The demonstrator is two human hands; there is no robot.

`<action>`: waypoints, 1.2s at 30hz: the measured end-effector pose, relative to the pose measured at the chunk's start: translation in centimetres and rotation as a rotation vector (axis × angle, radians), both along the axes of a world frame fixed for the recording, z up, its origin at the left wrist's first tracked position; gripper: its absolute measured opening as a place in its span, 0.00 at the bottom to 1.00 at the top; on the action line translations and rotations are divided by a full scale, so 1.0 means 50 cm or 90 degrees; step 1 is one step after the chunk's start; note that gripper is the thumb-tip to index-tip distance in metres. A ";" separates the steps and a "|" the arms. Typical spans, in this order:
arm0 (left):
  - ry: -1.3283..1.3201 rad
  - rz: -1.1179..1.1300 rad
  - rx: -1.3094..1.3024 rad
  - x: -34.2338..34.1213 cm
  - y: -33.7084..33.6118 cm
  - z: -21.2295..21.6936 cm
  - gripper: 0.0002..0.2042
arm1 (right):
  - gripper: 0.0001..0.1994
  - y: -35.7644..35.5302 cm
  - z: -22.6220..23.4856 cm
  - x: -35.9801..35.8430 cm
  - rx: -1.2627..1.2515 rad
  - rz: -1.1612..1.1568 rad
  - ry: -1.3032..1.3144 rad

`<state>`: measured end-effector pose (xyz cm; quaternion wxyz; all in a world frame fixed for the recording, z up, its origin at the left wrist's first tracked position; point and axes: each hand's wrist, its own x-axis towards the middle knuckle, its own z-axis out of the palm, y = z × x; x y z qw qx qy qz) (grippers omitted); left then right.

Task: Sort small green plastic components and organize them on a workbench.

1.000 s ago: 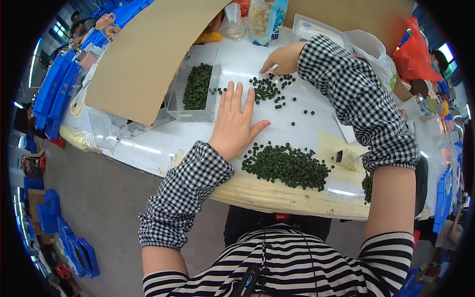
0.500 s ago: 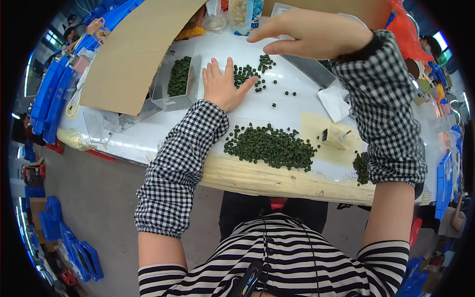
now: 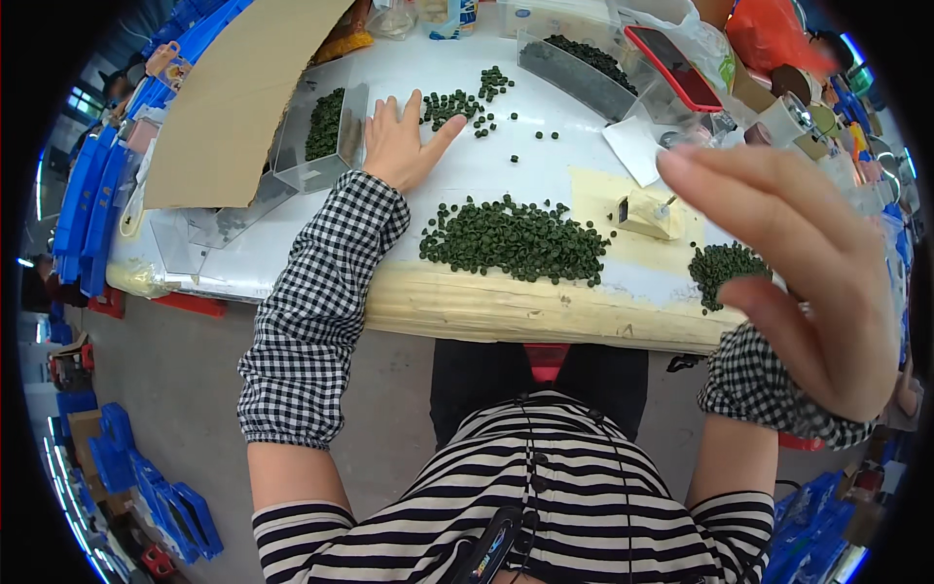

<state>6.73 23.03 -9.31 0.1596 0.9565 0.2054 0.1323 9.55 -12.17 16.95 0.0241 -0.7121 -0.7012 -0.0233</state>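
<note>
My left hand (image 3: 401, 144) lies flat on the white table (image 3: 545, 180), fingers apart, next to a clear plastic box (image 3: 321, 136) holding small dark green pieces. A small scatter of green pieces (image 3: 457, 102) lies by its fingertips. A large pile of green pieces (image 3: 516, 238) sits near the table's front edge, and a smaller pile (image 3: 722, 268) lies to the right. My right hand (image 3: 803, 263) is raised close to the camera, open and holding nothing, and it hides part of the table's right side.
A big cardboard sheet (image 3: 243, 97) leans at the back left. A second clear tray of green pieces (image 3: 574, 63), a red phone (image 3: 673, 66), a white paper (image 3: 637, 146) and a small beige block (image 3: 647, 216) lie at the back right. Blue crates (image 3: 83, 214) line the left.
My right hand has lifted off the far table and swung up close to the camera. My left hand has stayed flat on the table beside the clear box.
</note>
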 end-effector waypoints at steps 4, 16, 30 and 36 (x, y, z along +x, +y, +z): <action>0.077 0.059 0.063 0.005 -0.027 0.014 0.50 | 0.26 -0.055 -0.050 -0.022 0.032 0.011 0.130; 0.053 -0.191 0.033 0.072 -0.056 0.035 0.68 | 0.21 -0.155 -0.244 0.015 0.138 -0.065 0.392; 0.007 -0.232 -0.066 -0.007 -0.013 0.051 0.37 | 0.17 -0.156 -0.280 0.053 0.210 -0.006 0.477; -0.067 -0.249 -0.034 -0.011 0.000 0.041 0.18 | 0.17 -0.171 -0.291 0.054 0.197 -0.041 0.478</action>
